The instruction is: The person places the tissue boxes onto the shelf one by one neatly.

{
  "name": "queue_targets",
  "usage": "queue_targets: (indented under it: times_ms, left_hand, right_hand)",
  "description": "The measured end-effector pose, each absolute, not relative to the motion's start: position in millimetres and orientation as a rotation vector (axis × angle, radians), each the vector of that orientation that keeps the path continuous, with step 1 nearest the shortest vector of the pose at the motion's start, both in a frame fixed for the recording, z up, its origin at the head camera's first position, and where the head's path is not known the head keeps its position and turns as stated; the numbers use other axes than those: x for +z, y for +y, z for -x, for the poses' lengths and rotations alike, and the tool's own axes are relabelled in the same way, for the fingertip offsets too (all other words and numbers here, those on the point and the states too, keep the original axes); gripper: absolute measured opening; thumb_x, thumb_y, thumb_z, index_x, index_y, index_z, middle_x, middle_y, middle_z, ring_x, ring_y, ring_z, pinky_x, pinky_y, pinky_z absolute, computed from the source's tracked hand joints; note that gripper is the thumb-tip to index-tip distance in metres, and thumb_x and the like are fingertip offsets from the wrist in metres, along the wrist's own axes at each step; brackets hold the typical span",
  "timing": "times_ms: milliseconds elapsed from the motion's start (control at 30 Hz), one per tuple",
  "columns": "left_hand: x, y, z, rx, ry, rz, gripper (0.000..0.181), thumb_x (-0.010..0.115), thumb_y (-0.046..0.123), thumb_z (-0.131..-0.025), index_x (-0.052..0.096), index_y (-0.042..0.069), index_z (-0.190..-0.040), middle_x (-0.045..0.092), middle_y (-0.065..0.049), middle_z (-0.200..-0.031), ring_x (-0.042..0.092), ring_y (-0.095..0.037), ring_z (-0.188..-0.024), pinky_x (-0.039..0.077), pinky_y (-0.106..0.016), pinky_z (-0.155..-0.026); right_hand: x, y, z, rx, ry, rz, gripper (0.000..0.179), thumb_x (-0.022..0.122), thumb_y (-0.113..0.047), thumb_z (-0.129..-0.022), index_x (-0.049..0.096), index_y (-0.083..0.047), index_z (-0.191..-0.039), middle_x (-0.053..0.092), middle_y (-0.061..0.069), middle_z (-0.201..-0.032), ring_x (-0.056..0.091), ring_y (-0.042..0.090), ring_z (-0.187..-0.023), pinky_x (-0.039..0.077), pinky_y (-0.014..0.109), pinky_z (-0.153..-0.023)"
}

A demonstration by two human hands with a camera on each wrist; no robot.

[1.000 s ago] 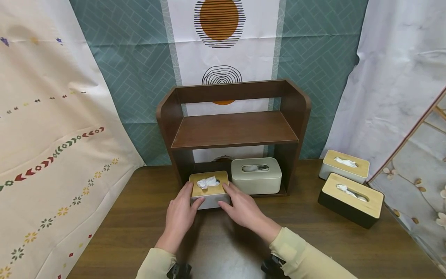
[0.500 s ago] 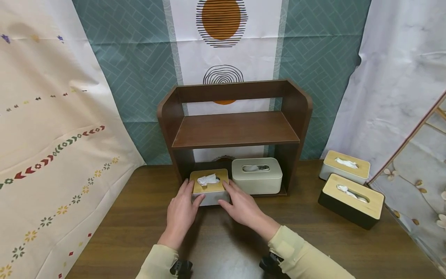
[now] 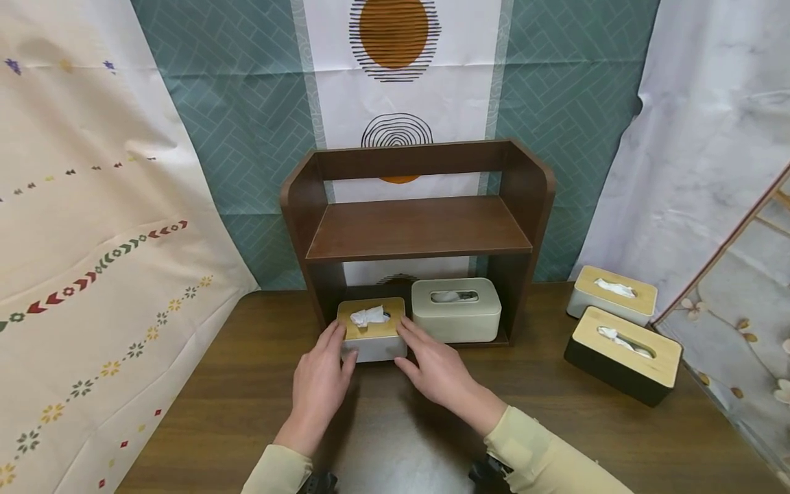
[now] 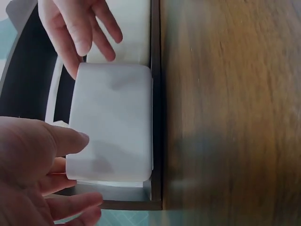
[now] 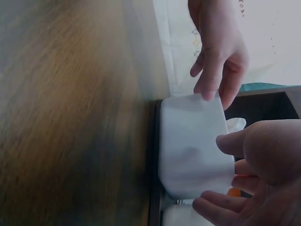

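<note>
A tissue box point(image 3: 374, 348) with a light grey body and a wooden lid point(image 3: 372, 318) stands at the left of the shelf unit's lower level, with white tissue point(image 3: 367, 316) showing in its slot. My left hand point(image 3: 319, 379) lies along its left side, fingers fairly straight, thumb by the front corner. On the other side, my right hand point(image 3: 439, 367) has its fingertips at the right edge, thumb spread away from the front face. Both wrist views show the plain grey front point(image 4: 110, 120) of the box between the two hands. A pale grey-green tissue box point(image 3: 457, 312) sits right beside it.
The brown two-level shelf unit point(image 3: 420, 225) stands at the back of the wooden table point(image 3: 247, 384). At the right are a grey tissue box point(image 3: 611, 293) with a wooden lid and a black one point(image 3: 623, 350), close together. Cloth hangs behind and at both sides.
The wooden-lidded box has moved slightly back into the lower level, with both hands following it. The thumbs now lie a little farther apart, toward its corners.
</note>
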State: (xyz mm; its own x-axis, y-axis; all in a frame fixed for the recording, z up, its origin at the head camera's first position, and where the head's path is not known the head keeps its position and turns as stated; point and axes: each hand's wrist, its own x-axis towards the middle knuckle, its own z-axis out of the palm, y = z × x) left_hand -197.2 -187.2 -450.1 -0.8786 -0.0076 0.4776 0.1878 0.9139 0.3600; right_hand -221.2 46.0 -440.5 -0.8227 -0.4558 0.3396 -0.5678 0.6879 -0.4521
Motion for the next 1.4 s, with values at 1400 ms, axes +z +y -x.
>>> queue_targets:
  times_ms: [1400]
  left_hand:
    - [-450.1,-199.1,220.4,-0.522,-2.719,0.185,0.072,0.084,0.005,-0.096,0.054,0.001,-0.161,0.049,-0.016,-0.169,0.072,-0.035,-0.079,0.057,-0.047,-0.057]
  right_hand:
    - [-462.5,49.0,270.8,0.946,-2.731,-1.027,0.071,0.065,-0.002,-0.108,0.033,-0.002,-0.172,0.024,0.014,-0.182,0.043,0.037,-0.157,0.05,0.057,-0.112]
